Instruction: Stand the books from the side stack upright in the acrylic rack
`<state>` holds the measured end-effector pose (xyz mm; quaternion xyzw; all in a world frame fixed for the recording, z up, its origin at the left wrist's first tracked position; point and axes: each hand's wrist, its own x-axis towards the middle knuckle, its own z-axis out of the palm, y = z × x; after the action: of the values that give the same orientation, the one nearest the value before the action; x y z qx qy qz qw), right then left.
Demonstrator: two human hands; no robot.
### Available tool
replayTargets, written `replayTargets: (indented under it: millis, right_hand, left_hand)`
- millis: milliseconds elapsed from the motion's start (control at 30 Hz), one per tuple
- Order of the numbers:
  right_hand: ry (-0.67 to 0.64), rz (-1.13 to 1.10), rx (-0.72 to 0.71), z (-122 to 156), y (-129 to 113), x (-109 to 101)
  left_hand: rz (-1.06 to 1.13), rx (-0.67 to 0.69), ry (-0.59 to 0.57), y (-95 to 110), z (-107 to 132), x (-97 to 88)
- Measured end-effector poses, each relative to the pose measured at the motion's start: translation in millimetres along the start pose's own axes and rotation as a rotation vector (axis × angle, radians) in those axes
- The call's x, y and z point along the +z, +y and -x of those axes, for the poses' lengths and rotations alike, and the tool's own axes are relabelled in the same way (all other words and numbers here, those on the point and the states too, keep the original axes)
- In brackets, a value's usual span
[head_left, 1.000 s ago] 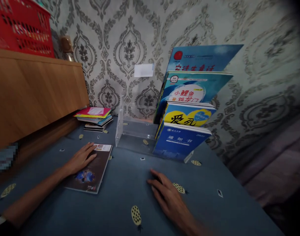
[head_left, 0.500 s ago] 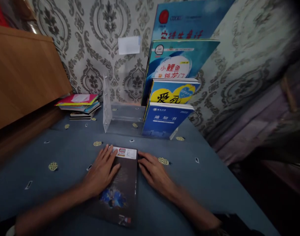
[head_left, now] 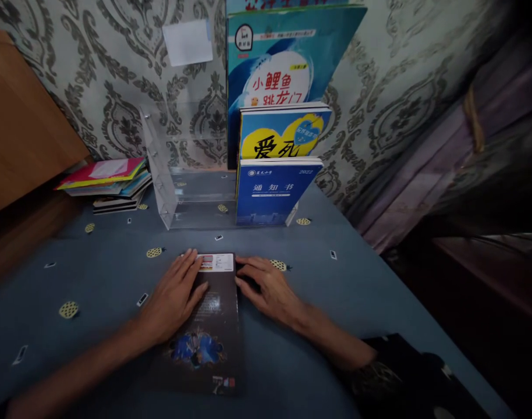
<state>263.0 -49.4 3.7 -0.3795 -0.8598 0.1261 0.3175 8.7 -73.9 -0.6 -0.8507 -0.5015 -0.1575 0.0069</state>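
Note:
A dark book (head_left: 213, 314) with a white label along its top edge lies flat on the blue tabletop. My left hand (head_left: 170, 297) rests over its upper left part, fingers stretched out and thumb apart, covering that corner. At the book's upper right edge, my right hand (head_left: 268, 288) lies on the table with its fingertips against the side. Its fingers are slightly bent and apart, with nothing in them. Beyond the book stands a clear acrylic rack (head_left: 196, 215), holding a blue booklet (head_left: 275, 192), a yellow and blue book (head_left: 279, 134) and a teal book (head_left: 292, 58) upright.
A stack of books (head_left: 113, 180) lies at the left beside a wooden cabinet (head_left: 25, 122). Patterned wallpaper (head_left: 126, 116) with a white card (head_left: 188, 43) rises behind. A curtain (head_left: 449, 174) hangs at the right, past the table edge.
The camera view has tilted down and turned to the right, so the rack and wall appear higher and further left. Both hands keep nearly the same place at the book.

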Motion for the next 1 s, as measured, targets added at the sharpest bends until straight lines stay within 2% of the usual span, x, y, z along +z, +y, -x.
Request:
replayTargets:
  millis: [433, 633, 833, 1000]
  right_hand:
    - [0.018, -0.059, -0.031, 0, 2, 0]
    - [-0.011, -0.006, -0.013, -1, 2, -1]
    - [0.038, 0.003, 0.038, -2, 2, -4]
    - [0.030, -0.052, -0.004, -1, -1, -5]
  left_hand:
    - [0.119, 0.331, -0.206, 13, -45, -6.7]
    - [0.099, 0.312, -0.202, 15, -49, -5.7]
    - [0.092, 0.259, -0.215, 18, -51, -4.0]
    - [0.092, 0.212, -0.197, 20, -53, -0.7]
